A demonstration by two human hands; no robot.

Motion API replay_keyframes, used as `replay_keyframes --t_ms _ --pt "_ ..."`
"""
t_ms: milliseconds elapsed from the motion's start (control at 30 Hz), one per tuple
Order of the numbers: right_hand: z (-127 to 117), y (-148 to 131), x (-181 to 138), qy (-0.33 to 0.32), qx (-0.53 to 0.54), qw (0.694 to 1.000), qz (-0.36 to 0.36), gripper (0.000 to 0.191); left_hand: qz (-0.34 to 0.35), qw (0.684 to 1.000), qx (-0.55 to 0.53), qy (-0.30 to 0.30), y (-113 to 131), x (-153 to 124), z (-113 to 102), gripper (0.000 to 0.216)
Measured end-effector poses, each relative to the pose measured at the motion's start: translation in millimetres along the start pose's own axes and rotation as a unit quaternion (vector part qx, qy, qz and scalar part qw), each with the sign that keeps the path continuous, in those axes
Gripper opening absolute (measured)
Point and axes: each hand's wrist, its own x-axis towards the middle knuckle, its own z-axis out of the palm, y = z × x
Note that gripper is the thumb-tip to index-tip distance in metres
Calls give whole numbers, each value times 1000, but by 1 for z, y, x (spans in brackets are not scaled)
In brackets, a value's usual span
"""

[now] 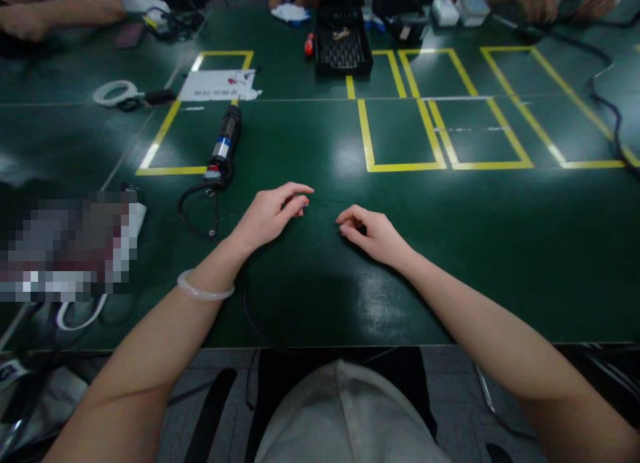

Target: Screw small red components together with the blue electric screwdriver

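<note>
My left hand [273,212] is above the green table, its index finger stretched out and the other fingers curled in. A small piece with an orange-red tip [307,202] shows at its fingertips; its kind is too small to tell. Opposite it, my right hand [370,233] is curled, with thumb and index tip close together. Whether anything sits in that pinch I cannot make out. Left of my hands lies a black cylindrical tool with a blue-and-silver band [225,146], a short black cable looped at its near end.
Yellow tape outlines [407,166] mark the table [500,250]. At the back stands a black tray [345,66] with small parts, beside a red object [309,45]. A paper label sheet [217,84] and a white cable coil [116,93] lie left. Other people's hands are across the table.
</note>
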Motion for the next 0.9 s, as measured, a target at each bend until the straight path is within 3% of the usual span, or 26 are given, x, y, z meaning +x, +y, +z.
replay_keyframes --t_ms 200,500,733,900 --pt "5 0 2 11 120 992 21 23 9 988 -131 -83 33 -7 20 43" --pt "10 -3 2 -40 300 952 38 28 -14 969 -217 -115 33 -10 28 50" --pt "11 -4 3 -17 320 946 52 35 -30 961 -265 -72 33 -7 30 33" --pt "7 -3 4 30 286 957 33 32 -31 961 -256 -101 32 -7 30 31"
